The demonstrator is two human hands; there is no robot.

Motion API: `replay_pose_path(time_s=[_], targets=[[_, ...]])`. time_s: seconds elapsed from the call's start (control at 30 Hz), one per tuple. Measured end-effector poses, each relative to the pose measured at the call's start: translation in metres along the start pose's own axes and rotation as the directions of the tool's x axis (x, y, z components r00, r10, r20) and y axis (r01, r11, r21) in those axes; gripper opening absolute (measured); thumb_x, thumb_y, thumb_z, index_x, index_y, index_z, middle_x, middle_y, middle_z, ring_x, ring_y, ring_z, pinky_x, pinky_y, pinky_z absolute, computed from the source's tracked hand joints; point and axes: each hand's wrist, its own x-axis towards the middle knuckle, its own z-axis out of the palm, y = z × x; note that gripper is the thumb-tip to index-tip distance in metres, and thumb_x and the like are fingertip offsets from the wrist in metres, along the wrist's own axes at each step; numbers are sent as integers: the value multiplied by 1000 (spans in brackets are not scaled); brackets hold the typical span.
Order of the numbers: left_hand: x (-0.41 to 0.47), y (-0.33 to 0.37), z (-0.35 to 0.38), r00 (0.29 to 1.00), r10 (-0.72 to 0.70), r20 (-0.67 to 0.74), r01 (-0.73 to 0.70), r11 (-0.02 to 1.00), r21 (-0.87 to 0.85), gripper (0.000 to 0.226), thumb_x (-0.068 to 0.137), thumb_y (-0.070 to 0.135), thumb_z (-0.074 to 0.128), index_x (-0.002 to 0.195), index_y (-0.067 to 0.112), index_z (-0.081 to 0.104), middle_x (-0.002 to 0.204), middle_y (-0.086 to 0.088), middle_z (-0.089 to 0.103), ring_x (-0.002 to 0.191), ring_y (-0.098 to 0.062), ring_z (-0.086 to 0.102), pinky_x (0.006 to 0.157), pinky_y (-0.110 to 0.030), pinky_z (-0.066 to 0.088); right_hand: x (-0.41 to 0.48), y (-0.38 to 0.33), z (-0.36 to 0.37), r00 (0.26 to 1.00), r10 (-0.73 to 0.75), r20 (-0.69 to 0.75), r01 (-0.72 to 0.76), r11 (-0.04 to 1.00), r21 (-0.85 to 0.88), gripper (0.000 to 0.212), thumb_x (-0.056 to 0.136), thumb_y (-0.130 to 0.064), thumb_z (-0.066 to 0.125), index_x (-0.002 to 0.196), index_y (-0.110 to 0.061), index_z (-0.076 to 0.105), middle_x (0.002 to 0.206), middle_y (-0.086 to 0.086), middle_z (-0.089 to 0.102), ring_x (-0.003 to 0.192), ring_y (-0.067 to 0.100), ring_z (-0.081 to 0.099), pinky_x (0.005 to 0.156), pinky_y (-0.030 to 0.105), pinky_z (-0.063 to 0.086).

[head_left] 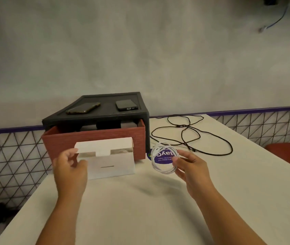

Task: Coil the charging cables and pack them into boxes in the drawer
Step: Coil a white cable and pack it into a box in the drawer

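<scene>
A small white cardboard box (111,164) stands on the table in front of the pulled-out red drawer (94,138) of a dark cabinet (96,117). Its lid flap is raised, and something white shows inside. My left hand (70,167) grips the box's left end, with fingers at the flap edge. To the right, my right hand (189,165) pinches a coiled white charging cable (163,157) held just above the table. A loose black cable (190,134) sprawls uncoiled on the table behind. Dark boxes sit inside the drawer, mostly hidden.
Two phones (83,108) (126,105) lie on top of the cabinet. A round purple sticker (162,158) is on the white table (140,209) beneath the coil. A red chair (289,152) stands at the right. A mesh fence runs behind the table.
</scene>
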Motion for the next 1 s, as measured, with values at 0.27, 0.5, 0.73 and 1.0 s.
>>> replay_pose_path(time_s=[0.27,0.5,0.73,1.0], targets=[[18,-35,-1,930,-347,118,363,915,-174,66,81,-12,54,140,12,33,144,-13,39,112,-23,46,86,-33,36,17,19,-25,993,41,-107,-56,989,-134,20,79,0,68,98,-6,67,94,14,70,86,29,68,75,35,57],[23,-59,8,895,-283,345,337,935,-108,63,83,-6,56,138,18,36,125,-3,54,108,-22,52,90,-36,40,28,20,-27,993,-3,-120,-18,985,-172,20,79,0,68,98,-8,67,87,10,69,73,19,64,64,29,52],[22,-60,13,899,-245,363,280,959,-46,59,81,1,65,132,15,39,117,-6,57,103,-23,54,85,-35,40,39,22,-27,993,-22,-119,-1,981,-196,18,79,-1,69,95,-9,67,81,8,67,69,18,62,63,28,52],[2,-42,28,892,-77,445,101,994,-29,45,83,-2,61,107,18,29,118,-1,52,86,-12,52,77,-35,43,36,21,-25,999,-23,-45,12,973,-232,17,80,0,68,91,-12,69,86,10,68,75,20,62,67,30,53]])
